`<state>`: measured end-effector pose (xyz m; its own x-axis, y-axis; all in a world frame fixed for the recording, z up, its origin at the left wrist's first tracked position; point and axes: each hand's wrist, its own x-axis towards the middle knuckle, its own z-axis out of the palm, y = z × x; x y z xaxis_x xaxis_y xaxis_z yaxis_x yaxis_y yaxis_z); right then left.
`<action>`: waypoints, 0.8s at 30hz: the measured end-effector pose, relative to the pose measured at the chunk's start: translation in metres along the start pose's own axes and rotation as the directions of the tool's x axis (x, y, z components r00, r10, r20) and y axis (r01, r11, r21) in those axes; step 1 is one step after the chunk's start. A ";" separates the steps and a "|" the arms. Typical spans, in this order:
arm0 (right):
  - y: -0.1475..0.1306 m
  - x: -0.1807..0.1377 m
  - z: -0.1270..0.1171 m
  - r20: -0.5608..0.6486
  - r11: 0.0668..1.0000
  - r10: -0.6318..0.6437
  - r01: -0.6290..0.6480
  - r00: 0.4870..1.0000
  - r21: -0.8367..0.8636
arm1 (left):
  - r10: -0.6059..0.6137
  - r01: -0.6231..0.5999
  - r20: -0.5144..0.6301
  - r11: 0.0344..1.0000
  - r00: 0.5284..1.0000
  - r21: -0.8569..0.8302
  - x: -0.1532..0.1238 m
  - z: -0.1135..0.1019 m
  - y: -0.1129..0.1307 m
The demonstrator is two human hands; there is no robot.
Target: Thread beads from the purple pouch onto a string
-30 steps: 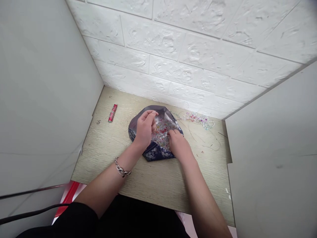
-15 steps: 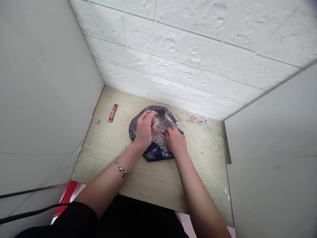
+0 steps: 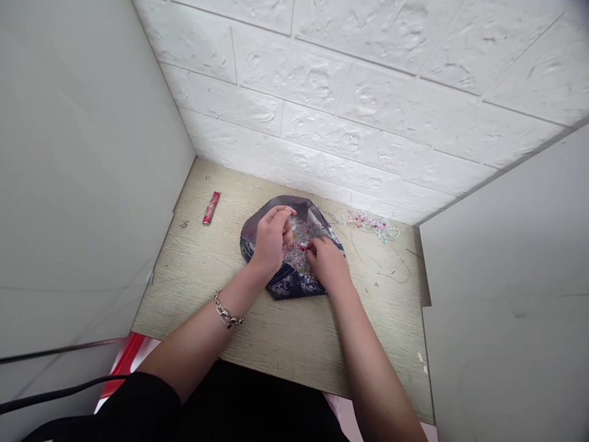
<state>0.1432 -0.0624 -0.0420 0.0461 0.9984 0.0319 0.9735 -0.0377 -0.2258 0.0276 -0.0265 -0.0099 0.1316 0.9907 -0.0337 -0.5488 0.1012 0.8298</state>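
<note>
A dark blue patterned fabric pouch [image 3: 294, 287] with a grey inner lining lies spread on the table, filled with many small clear and coloured beads [image 3: 301, 265]. My left hand [image 3: 272, 238] is raised over the pouch's left side, thumb and fingers pinched together; whatever is between the fingertips is too small to make out. Down at the beads on the right side, my right hand [image 3: 329, 263] has its fingers closed in a pinch. A small red bit shows at its fingertips, its kind unclear.
Strung beads [image 3: 370, 225] in clear, pink and purple lie by the wall at the back right, with thin loose thread near them. A red cylinder [image 3: 211, 208] lies at the left. Grey panels [image 3: 501, 270] flank the wooden table [image 3: 276, 334], and a white brick-patterned wall [image 3: 322, 135] stands behind.
The red bit at my right fingertips shows more clearly, and that hand has shifted very slightly. My left hand keeps its pinch in nearly the same spot.
</note>
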 end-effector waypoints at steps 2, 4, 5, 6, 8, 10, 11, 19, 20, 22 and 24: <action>0.000 0.000 0.001 -0.003 1.000 -0.016 0.016 1.000 -0.004 | 0.002 -0.002 0.004 1.000 1.000 0.003 0.000 0.000 0.000; 0.000 -0.001 0.002 -0.011 1.000 -0.022 0.022 1.000 0.000 | 0.002 -0.002 0.005 1.000 1.000 0.005 0.000 0.000 -0.001; 0.000 -0.001 0.002 -0.020 1.000 -0.022 0.022 1.000 0.008 | 0.002 -0.002 0.002 1.000 1.000 0.003 0.000 0.001 -0.001; 0.000 -0.001 0.002 -0.031 1.000 -0.018 0.019 0.999 0.020 | 0.002 -0.002 -0.001 1.000 1.000 0.002 0.000 0.001 -0.001; 0.001 -0.001 0.002 -0.056 0.998 -0.002 0.006 0.998 0.058 | 0.001 -0.001 -0.011 1.000 1.000 -0.003 0.000 0.001 0.000; 0.003 0.000 0.002 -0.084 0.993 0.014 -0.003 0.996 0.120 | -0.001 0.001 -0.028 1.000 1.000 -0.004 0.000 0.002 0.000; 0.004 0.000 0.002 -0.105 0.987 0.022 -0.005 0.994 0.161 | 0.000 0.000 -0.038 1.000 0.999 -0.005 0.000 0.002 0.001; 0.013 0.003 0.007 -0.165 0.837 -0.023 0.110 0.986 0.536 | 0.058 -0.069 -0.137 0.994 0.989 -0.079 0.000 0.002 0.005; 0.014 0.003 0.007 -0.138 0.805 -0.036 0.111 0.990 0.583 | 0.058 -0.071 -0.140 0.993 0.989 -0.091 0.000 0.002 0.005; 0.016 0.003 0.005 -0.083 0.725 -0.035 0.082 0.996 0.684 | 0.051 -0.067 -0.142 0.991 0.989 -0.115 -0.001 0.002 0.006; 0.017 0.002 0.002 -0.023 0.605 -0.011 0.025 1.000 0.796 | 0.034 -0.054 -0.147 0.989 0.989 -0.140 0.000 0.002 0.007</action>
<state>0.1597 -0.0607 -0.0481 0.0403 0.9976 0.0569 0.4116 0.0353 -0.9107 0.0251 -0.0263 -0.0030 -0.0098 0.9961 -0.0875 -0.6650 0.0589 0.7445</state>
